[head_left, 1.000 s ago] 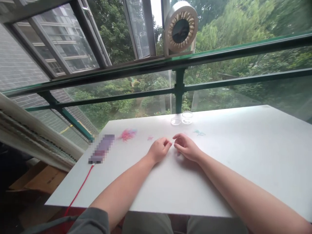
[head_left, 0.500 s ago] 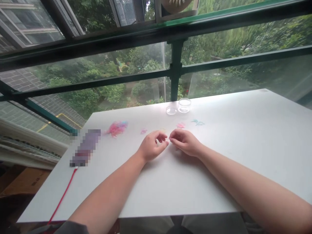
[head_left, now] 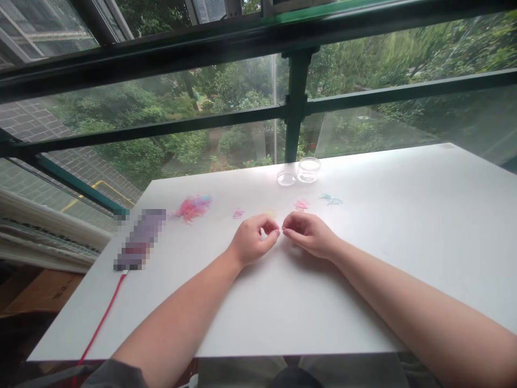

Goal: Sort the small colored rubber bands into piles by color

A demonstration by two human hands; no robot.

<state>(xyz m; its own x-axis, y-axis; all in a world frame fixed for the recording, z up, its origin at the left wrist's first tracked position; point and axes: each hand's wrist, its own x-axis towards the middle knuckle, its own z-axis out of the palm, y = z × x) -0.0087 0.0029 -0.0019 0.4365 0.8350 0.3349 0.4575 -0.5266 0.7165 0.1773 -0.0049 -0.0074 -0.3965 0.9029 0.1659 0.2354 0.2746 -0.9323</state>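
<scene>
My left hand and my right hand meet fingertip to fingertip just above the white table. Both are closed in a pinch on a tiny, thin pinkish piece that looks like a small rubber band, mostly hidden by the fingers. Just beyond them lie little groups of similar bands: purple-pink, yellow partly behind my left hand, pink and teal. Farther left is a larger mixed heap of bands, mainly pink and red with some blue.
A clear round container stands at the table's far edge, a clear shallow lid beside it. On the left lies a blurred-out flat phone-like object with a red cable. Green railing and glass border the far side.
My left thumb and fingertips have closed together and come up to the small piece at my right fingertips. The view has tilted slightly; the things on the table lie as before.
</scene>
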